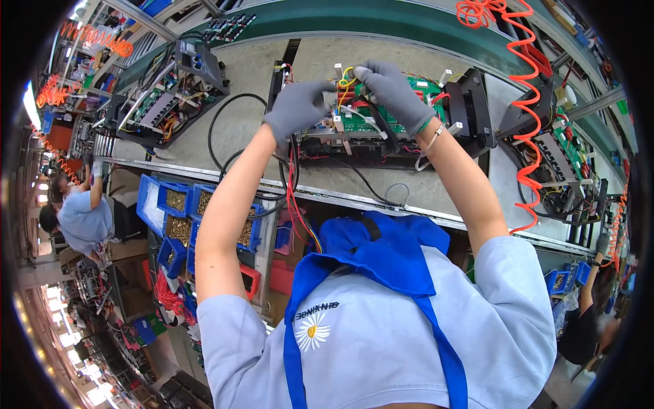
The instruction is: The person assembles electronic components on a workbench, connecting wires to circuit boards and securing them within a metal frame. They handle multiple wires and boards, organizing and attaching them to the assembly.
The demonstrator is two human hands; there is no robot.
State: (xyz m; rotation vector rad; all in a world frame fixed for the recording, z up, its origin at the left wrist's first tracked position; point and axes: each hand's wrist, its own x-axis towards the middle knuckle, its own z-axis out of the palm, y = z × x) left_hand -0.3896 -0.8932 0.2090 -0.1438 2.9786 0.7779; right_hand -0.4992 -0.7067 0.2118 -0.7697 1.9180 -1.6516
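Note:
An open electronic unit with a green circuit board (426, 88) and a black end panel (479, 109) lies on the workbench before me. Both my hands wear grey gloves. A yellow wire (345, 80) loops up above the board; my right hand (395, 95) pinches it near its top with fingertips together. To the left of that wire is my left hand (298, 108), index finger and thumb apart, with nothing visible between them. White cables (364, 117) and a dark strap-like piece cross the board below my right hand. My left fingertips are slightly blurred.
Similar open units stand to the left (163, 102) and right (558, 153). Orange coiled hoses (524, 102) hang at the right. Below the bench edge are blue bins (178, 198) of small metal parts. A black cable (211, 136) loops beside my left arm. Another person (88, 211) works far left.

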